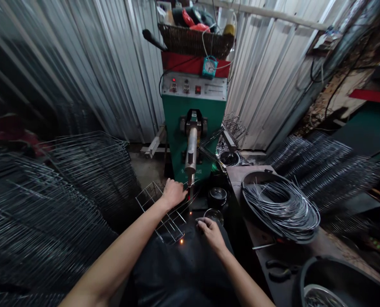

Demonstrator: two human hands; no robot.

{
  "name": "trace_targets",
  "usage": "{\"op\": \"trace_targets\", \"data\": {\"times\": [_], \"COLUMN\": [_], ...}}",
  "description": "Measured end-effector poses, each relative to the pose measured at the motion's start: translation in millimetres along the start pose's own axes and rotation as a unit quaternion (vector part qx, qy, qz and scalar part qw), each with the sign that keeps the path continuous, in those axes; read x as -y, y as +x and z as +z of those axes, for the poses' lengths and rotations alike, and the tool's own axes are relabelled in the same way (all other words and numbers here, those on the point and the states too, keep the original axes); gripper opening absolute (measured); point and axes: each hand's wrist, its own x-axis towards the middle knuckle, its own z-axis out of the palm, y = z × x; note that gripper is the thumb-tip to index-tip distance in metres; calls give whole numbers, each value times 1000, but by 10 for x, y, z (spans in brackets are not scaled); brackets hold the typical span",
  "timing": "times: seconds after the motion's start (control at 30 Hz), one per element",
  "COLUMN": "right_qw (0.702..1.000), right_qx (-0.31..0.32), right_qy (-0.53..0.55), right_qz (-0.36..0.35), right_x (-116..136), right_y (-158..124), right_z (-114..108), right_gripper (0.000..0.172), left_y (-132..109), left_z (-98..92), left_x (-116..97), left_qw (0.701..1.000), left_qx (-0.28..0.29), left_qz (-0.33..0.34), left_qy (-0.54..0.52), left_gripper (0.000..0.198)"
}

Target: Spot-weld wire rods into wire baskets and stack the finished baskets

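Observation:
My left hand (174,194) is closed on the edge of a wire rack (169,226), a small grid of thin metal rods. The rack hangs tilted beside the tip of the spot welder's electrode arm (191,153). Thin curved wires show by the electrode, just right of my left hand. Orange sparks (181,241) glow below it, in front of my dark apron (177,273). Lower right of the electrode, my right hand (211,232) has its fingers pinched together; whatever they hold is too small to make out. A round dish (214,216) lies just behind this hand.
The green welding machine (174,111) stands ahead, with a basket (196,40) and a teal clock (209,67) on it. Stacked wire racks (49,213) crowd the left. At right, a bench carries coiled cut wires (282,209), pliers (279,270) and a black tub (343,273).

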Motion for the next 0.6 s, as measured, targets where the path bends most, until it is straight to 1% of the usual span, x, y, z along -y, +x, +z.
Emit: {"op": "trace_targets", "data": {"times": [0.23, 0.37, 0.43, 0.5, 0.6], "right_qw": [999, 999, 999, 999, 997], "right_qx": [-22, -33, -33, -33, -50], "right_qy": [29, 16, -1, -16, -28], "right_qz": [1, 10, 21, 38, 60], "right_x": [-25, -103, -186, -281, -407], "right_y": [-49, -76, -106, -155, -255], "right_z": [-12, -56, -121, -231, -483], "right_gripper": [25, 21, 20, 22, 28], "left_y": [26, 82, 99, 69, -123], "left_z": [16, 46, 64, 81, 105], "left_x": [8, 32, 55, 78, 109], "left_qw": [1000, 1000, 1000, 999, 996], "left_qx": [6, 11, 16, 23, 25], "left_qz": [-1, 0, 11, 30, 75], "left_qy": [-4, -8, -9, -11, -43], "left_gripper": [37, 36, 37, 35, 30]}}
